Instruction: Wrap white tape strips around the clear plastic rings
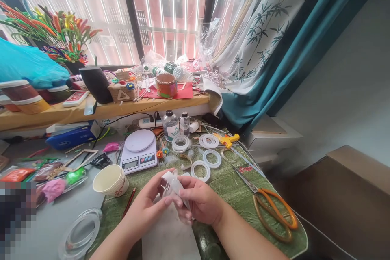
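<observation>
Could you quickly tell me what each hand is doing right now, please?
Left hand: closed on the white ring.
Right hand: closed on the same ring.

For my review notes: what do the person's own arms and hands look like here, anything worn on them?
Both forearms are bare as far as the frame shows: no sleeves in view. The left hand and the right hand wear no gloves, and no watch, bracelet or ring can be seen on the visible sides. No markings or bandages are apparent. The arms enter from the bottom edge.

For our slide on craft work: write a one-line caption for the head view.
Both hands, left and right, hold a white ring mould above a green mat.
</observation>
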A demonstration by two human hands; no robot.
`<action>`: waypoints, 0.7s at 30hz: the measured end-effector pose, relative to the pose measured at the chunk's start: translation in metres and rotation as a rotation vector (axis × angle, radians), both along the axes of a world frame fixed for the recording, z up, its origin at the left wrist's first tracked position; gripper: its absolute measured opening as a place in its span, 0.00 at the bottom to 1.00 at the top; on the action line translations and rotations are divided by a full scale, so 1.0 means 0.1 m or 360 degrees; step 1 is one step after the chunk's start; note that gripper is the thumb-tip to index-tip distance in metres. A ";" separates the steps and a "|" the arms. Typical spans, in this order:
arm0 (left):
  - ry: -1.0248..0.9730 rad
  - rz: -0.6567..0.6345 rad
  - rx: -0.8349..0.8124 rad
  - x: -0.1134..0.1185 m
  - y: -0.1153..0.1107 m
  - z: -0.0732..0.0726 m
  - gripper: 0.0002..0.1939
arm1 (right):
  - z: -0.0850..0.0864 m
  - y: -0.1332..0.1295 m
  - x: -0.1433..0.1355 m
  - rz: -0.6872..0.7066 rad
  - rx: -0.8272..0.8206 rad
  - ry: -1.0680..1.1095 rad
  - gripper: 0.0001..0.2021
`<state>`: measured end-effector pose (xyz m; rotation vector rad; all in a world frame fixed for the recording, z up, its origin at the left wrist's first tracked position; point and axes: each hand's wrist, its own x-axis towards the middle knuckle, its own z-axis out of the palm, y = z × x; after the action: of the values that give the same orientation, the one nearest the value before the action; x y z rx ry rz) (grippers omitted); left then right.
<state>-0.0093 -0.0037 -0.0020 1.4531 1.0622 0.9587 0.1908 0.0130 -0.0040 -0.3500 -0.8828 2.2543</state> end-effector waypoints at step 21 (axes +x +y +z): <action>-0.0059 0.0279 -0.0290 0.14 0.03 -0.01 0.34 | -0.05 -0.13 -0.19 -0.0575 0.1034 -0.0791 0.14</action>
<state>0.0047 -0.0005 -0.0025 1.2046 1.2319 0.9807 0.1715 0.0004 -0.0092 -0.7068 -1.5958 1.4614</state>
